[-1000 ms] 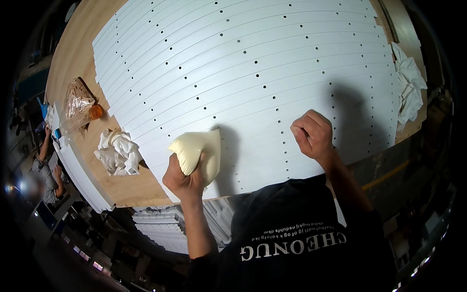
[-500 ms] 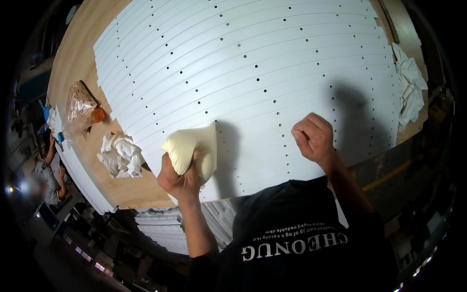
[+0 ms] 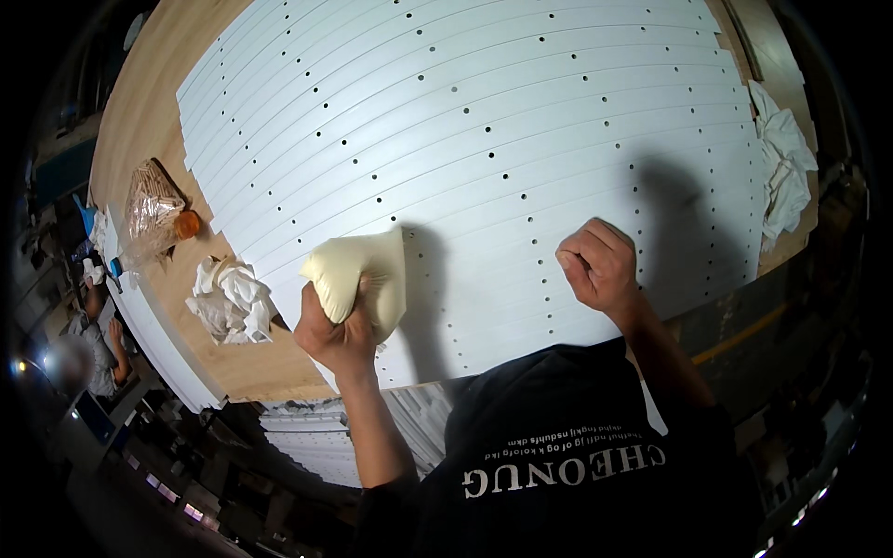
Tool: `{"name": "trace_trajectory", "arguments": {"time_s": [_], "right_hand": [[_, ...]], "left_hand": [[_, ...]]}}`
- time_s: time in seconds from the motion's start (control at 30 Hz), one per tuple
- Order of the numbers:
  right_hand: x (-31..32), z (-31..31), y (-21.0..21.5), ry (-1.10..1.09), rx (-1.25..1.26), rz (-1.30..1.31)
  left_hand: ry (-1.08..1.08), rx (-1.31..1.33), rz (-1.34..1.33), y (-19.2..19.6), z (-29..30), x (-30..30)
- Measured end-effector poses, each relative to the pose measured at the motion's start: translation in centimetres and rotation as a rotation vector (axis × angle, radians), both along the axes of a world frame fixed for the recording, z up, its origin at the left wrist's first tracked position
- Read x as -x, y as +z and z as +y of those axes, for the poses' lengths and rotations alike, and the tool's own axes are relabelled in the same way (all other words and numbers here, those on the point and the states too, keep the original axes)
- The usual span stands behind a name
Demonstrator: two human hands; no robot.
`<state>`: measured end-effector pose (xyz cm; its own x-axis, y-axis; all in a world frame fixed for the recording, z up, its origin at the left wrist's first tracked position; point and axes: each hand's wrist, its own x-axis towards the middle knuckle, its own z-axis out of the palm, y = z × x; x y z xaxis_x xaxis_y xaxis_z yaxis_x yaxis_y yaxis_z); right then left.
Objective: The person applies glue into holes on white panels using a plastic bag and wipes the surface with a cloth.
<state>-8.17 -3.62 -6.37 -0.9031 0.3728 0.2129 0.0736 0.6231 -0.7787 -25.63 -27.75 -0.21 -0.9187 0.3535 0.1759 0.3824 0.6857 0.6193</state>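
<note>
Fingers of the left hand (image 3: 337, 337) clasp a cream bag (image 3: 379, 260), shifted leftward at lower centre-left, seemingly carrying work along the white slats (image 3: 446, 153); the right hand (image 3: 598, 265) stays fisted.

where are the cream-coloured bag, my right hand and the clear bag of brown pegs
Cream-coloured bag (image 3: 372, 255), head view: its upper part.
Right hand (image 3: 600, 265), head view: middle of the closed fist.
Clear bag of brown pegs (image 3: 149, 221), head view: its clear plastic wall.
</note>
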Motion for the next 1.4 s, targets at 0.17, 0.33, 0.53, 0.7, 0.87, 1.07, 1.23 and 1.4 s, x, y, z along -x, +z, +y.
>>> {"name": "trace_trajectory", "arguments": {"time_s": [0.17, 0.33, 0.53, 0.7, 0.87, 1.07, 1.23, 1.4], "right_hand": [[0.1, 0.0, 0.1, -0.001, -0.002, 0.001], [0.1, 0.0, 0.1, -0.003, -0.002, 0.011], [0.1, 0.0, 0.0, -0.004, -0.002, 0.016], [0.1, 0.0, 0.0, -0.002, -0.001, 0.014], [0.1, 0.0, 0.1, -0.005, -0.001, 0.008], [0.1, 0.1, 0.1, -0.004, 0.001, 0.004], [0.1, 0.1, 0.0, -0.007, -0.002, 0.009], [0.2, 0.2, 0.1, -0.004, 0.004, 0.017]], "left_hand": [[0.019, -0.018, 0.044, 0.5, 0.3, 0.7], [0.004, -0.013, 0.045, 0.7, 0.4, 0.9], [-0.019, -0.009, 0.048, 0.0, 0.5, 1.0], [-0.013, 0.034, 0.055, 0.1, 0.8, 1.5], [0.02, -0.074, 0.073, 0.4, 1.3, 2.1], [-0.026, -0.014, 0.132, 0.6, 1.3, 3.0], [-0.038, -0.016, 0.127, 0.6, 1.5, 3.2], [-0.037, -0.064, 0.071, -0.2, 1.6, 3.4]]}}
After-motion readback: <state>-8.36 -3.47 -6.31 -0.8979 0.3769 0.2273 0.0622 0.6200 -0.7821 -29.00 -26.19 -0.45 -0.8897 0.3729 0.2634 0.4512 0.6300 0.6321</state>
